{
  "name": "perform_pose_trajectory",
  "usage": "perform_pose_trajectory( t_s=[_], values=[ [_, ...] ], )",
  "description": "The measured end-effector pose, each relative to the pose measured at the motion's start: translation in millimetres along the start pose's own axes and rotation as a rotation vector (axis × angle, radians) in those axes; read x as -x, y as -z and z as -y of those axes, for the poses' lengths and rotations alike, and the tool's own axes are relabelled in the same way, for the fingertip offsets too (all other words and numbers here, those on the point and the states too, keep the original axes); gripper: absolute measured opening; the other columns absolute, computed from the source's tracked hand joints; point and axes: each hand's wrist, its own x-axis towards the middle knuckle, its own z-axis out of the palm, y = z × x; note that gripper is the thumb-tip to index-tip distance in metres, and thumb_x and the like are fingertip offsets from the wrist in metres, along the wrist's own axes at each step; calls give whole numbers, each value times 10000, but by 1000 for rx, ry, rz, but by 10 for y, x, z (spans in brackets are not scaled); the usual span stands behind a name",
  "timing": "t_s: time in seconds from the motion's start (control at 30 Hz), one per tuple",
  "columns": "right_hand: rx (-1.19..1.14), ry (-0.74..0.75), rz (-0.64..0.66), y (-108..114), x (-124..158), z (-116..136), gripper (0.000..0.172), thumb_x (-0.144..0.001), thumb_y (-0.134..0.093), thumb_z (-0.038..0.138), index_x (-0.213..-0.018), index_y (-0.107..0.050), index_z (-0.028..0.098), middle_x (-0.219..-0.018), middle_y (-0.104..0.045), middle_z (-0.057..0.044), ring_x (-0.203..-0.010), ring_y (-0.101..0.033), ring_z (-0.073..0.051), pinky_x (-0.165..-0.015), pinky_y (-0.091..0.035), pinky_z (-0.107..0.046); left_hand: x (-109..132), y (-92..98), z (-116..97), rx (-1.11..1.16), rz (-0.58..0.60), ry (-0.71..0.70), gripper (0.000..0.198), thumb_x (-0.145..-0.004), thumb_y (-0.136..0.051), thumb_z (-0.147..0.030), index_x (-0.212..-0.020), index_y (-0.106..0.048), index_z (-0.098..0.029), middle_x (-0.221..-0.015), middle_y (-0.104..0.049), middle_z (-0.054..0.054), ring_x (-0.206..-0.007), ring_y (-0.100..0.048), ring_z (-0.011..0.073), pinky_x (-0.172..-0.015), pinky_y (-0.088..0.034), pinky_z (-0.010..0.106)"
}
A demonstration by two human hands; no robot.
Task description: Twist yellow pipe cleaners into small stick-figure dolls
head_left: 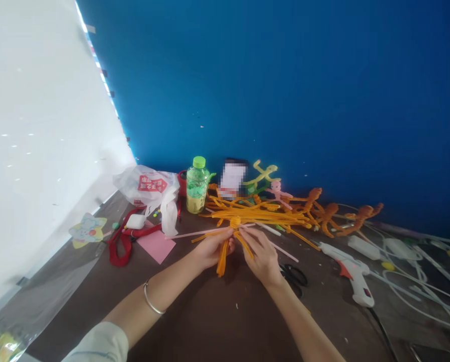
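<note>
Between my two hands is a figure of orange pipe cleaners [235,222], with a coiled head at the top and loose strands hanging down. My left hand [212,247] pinches it from the left side, fingers closed. From the right, my right hand [260,252] grips it with bent fingers near the neck. A pink pipe cleaner [198,233] runs out to the left at neck height; I cannot tell whether it is attached. Just behind lies a pile of loose orange pipe cleaners [262,215]. Black scissors [295,276] lie partly hidden by my right hand.
A white glue gun [355,276] with a cord and white cables [417,271] lie right. Finished brown-orange figures [328,218] and a pink figure [279,192] stand behind. A green-capped bottle [197,186], plastic bag [149,186], red strap [119,249] and pink paper [157,246] are left.
</note>
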Motion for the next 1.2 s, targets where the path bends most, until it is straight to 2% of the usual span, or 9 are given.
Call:
perform_pose_trajectory(
  t_s=[0.3, 0.4, 0.5, 0.57, 0.7, 0.8, 0.97, 1.07, 1.2],
  values=[
    [140, 80, 34, -36, 66, -2, 385, -823, -501, 134, -1199, -504, 217, -1057, -609, -94, -994, -580, -199, -851, -495, -320, -11, 15, 28, 37, 25, -16, 152, -702, -659, -122, -847, -636, -81, -751, -607, 28, -629, -558, 40, -572, -447, 109],
    [67, 12, -31, -74, 60, 21, 333, -821, -492, 125, -1136, -549, 217, -1011, -614, -94, -978, -581, -194, -840, -493, -324, -16, 28, 47, -27, 35, -51, 154, -686, -676, -145, -831, -649, -101, -728, -604, 18, -612, -545, 41, -563, -432, 125],
    [-37, -154, -120, -105, 4, 105, 193, -816, -503, 169, -958, -628, 204, -901, -633, -80, -886, -602, -193, -807, -488, -332, -11, 18, 59, -143, 59, -130, 161, -671, -692, -196, -812, -662, -123, -704, -601, 12, -594, -535, 48, -553, -416, 148],
    [-124, -312, -126, -110, -51, 175, 152, -816, -502, 225, -838, -647, 188, -834, -643, -74, -810, -607, -194, -753, -489, -331, -3, 0, 54, -229, 59, -199, 174, -668, -693, -222, -820, -670, -139, -729, -614, 17, -608, -539, 55, -560, -412, 159],
    [-381, -683, 12, -90, -150, 260, 280, -780, -525, 366, -623, -617, 153, -610, -612, -49, -574, -555, -160, -533, -447, -268, 4, -25, 29, -389, 4, -365, 180, -652, -700, -250, -798, -688, -146, -737, -638, 31, -627, -555, 77, -595, -424, 184],
    [-589, -912, 62, -74, -206, 269, 342, -717, -568, 425, -525, -561, 142, -444, -491, 2, -408, -425, -97, -377, -313, -210, -2, -20, 27, -488, -41, -452, 209, -632, -710, -282, -782, -696, -137, -733, -654, 43, -629, -573, 100, -616, -445, 213],
    [-834, -1159, 136, -46, -292, 282, 296, -670, -592, 403, -552, -551, 135, -424, -419, 46, -327, -320, -45, -328, -175, -185, -4, -21, 44, -640, -162, -584, 273, -579, -736, -321, -777, -710, -135, -753, -683, 64, -646, -610, 146, -630, -478, 255],
    [-801, -1148, 224, 3, -335, 299, 317, -688, -568, 409, -517, -511, 148, -415, -410, 50, -308, -306, -41, -328, -172, -190, 1, -37, 49, -697, -198, -631, 247, -580, -732, -317, -753, -715, -140, -744, -690, 63, -652, -620, 154, -622, -485, 249],
    [-454, -823, 361, 101, -355, 321, 234, -720, -555, 343, -584, -581, 154, -479, -537, 3, -415, -474, -106, -421, -345, -221, -1, -38, 60, -710, -280, -697, 205, -579, -734, -296, -711, -711, -141, -725, -689, 57, -642, -616, 143, -593, -478, 226]
  ],
)
